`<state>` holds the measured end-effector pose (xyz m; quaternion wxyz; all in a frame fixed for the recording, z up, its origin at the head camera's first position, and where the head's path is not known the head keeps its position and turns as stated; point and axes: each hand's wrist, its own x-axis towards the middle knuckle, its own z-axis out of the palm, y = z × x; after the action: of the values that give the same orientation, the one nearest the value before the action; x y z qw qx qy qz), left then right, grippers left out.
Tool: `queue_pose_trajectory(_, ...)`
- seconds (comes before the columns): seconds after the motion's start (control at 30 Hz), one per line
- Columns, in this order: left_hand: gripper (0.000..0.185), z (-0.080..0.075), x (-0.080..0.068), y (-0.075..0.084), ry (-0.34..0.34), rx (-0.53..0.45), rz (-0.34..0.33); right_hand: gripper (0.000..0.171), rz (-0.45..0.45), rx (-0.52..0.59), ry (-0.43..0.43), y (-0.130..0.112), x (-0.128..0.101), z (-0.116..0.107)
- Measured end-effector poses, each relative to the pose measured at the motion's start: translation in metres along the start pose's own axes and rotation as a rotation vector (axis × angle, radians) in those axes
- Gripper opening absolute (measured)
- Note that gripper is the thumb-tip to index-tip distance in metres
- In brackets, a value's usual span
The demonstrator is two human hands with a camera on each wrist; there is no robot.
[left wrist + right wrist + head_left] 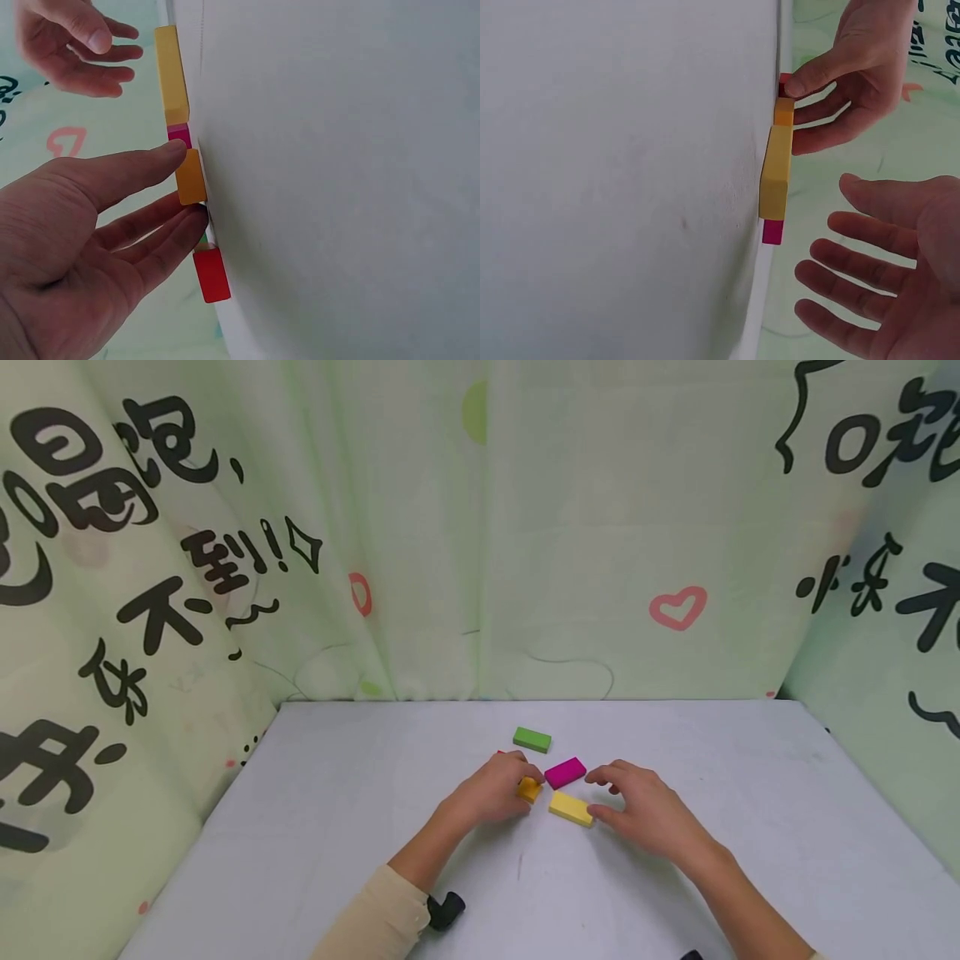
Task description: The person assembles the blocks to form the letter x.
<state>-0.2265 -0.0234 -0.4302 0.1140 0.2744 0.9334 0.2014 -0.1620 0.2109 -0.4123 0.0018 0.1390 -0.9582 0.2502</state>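
Observation:
An orange block lies between the thumb and fingers of my left hand, which pinches it from two sides. Just past that hand is a red block, mostly hidden behind the knuckles in the head view. My right hand hovers with spread, loosely bent fingers, thumb near the right end of a yellow block. Between the two hands, a magenta block sits slightly farther back. In the right wrist view, nothing is in the right palm.
Behind the other blocks, a green block rests on the white tabletop. A printed curtain surrounds the table at the back and sides. A black strap piece shows at the left wrist.

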Motion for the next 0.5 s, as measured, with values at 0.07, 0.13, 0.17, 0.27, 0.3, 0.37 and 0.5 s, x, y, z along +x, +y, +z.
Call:
queue_pose_trajectory(0.07, 0.033, 0.0008, 0.0006, 0.0011, 0.001, -0.002, -0.004, 0.038, 0.004, 0.001, -0.007, -0.0011, 0.001, 0.0004)
queue_pose_trajectory(0.13, 0.032, 0.0015, 0.0013, 0.0024, 0.004, -0.002, -0.008, 0.038, 0.007, 0.003, -0.01, -0.0018, 0.0017, 0.0007)
queue_pose_trajectory(0.17, 0.032, 0.002, 0.0019, 0.0028, 0.006, -0.001, -0.01, 0.038, 0.009, 0.004, -0.012, -0.0021, 0.0019, 0.0009)
queue_pose_trajectory(0.27, 0.031, 0.0034, 0.0031, 0.0042, 0.014, 0.0, -0.019, 0.038, 0.014, 0.003, -0.019, -0.0024, 0.0025, 0.0016)
queue_pose_trajectory(0.3, 0.031, 0.0039, 0.0036, 0.0047, 0.017, 0.002, -0.021, 0.038, 0.017, 0.002, -0.021, -0.0024, 0.0027, 0.0018)
queue_pose_trajectory(0.37, 0.03, 0.005, 0.0046, 0.0053, 0.025, 0.013, -0.024, 0.038, 0.019, -0.001, -0.023, -0.0023, 0.0032, 0.0023)
queue_pose_trajectory(0.5, 0.029, 0.0055, 0.0062, 0.0064, 0.042, 0.025, -0.027, 0.038, 0.008, -0.003, -0.017, -0.0015, 0.0043, 0.002)
